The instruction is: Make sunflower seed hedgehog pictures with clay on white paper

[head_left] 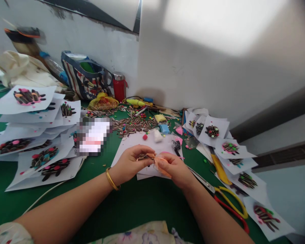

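My left hand is closed, wearing a gold bangle. Between its thumb and fingers is a small dark striped piece that looks made of sunflower seeds. Right beside it, my right hand pinches a lump of orange modelling clay, perhaps in a wrapper. The two hands meet over white paper sheets, and the fingers partly hide what they hold. Just beyond them on the paper lie a white clay lump and a red clay ball.
Loose sunflower seeds cover the back of the green table. Paper sheets with seed figures pile up at left and right. Scissors lie right. A blurred phone, striped bag and red flask stand left of centre.
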A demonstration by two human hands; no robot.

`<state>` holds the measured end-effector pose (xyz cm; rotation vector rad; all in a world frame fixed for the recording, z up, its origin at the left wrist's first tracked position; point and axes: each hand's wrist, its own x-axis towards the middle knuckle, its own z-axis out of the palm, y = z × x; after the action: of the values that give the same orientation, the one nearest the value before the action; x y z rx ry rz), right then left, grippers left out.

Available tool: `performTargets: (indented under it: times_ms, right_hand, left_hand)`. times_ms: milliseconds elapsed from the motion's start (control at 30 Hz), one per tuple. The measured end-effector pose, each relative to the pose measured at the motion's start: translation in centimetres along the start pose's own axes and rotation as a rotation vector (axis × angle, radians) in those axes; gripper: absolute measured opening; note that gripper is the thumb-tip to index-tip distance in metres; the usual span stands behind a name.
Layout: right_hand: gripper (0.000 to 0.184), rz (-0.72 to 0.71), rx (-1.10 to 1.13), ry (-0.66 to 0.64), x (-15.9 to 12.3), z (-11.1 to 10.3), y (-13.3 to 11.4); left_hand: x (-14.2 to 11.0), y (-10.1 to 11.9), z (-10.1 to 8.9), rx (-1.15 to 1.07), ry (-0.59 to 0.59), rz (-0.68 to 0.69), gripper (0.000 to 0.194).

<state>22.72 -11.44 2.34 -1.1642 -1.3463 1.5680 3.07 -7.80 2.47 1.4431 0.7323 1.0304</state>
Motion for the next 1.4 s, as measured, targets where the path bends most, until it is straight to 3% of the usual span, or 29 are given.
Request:
performTargets:
  times_ms: [100, 267, 600, 700, 867, 1067, 1233, 1400]
  right_hand:
    - [0.042, 0.004, -0.012, -0.006, 0.1, 0.2, -0.1]
    - [0.042, -0.003, -0.006, -0.012, 0.2, 0.2, -0.3]
    - [0.045, -0.027, 0.012, -0.005, 0.4, 0.1, 0.1]
    - [0.046, -0.029, 0.024, 0.003, 0.5, 0.2, 0.1]
    - [0.042, -0.053, 0.028, -0.011, 0.6, 0.2, 0.3]
    - [0.043, -0.048, 0.002, -0.009, 0.5, 0.4, 0.1]
    - [0.043, -0.027, 0.004, 0.014, 0.6, 0.8, 0.0]
    - [0.041, -0.006, 0.010, 0.046, 0.7, 0.9, 0.1]
  left_hand:
    - [-0.1, 0.0, 0.2, 0.032, 0.008, 0.039, 0.023]
    - [-0.2, 0.1, 0.3, -0.178, 0.031, -0.036, 0.026]
    - [-0.5, 0.2, 0.4, -0.045, 0.032, -0.102, 0.031]
    - [-0.6, 0.0, 0.6, -0.001, 0.055, -0.032, 0.029]
    - [-1.1, 0.0, 0.8, 0.157, 0.077, 0.211, 0.029]
    - [-1.6, -0.3, 0.5, 0.516, 0.045, 0.357, 0.045]
    - [-1.7, -0.4, 0.7, 0.507, -0.015, 0.316, 0.054]
    - [-1.6, -0.6, 0.8, 0.430, 0.053, 0.247, 0.046]
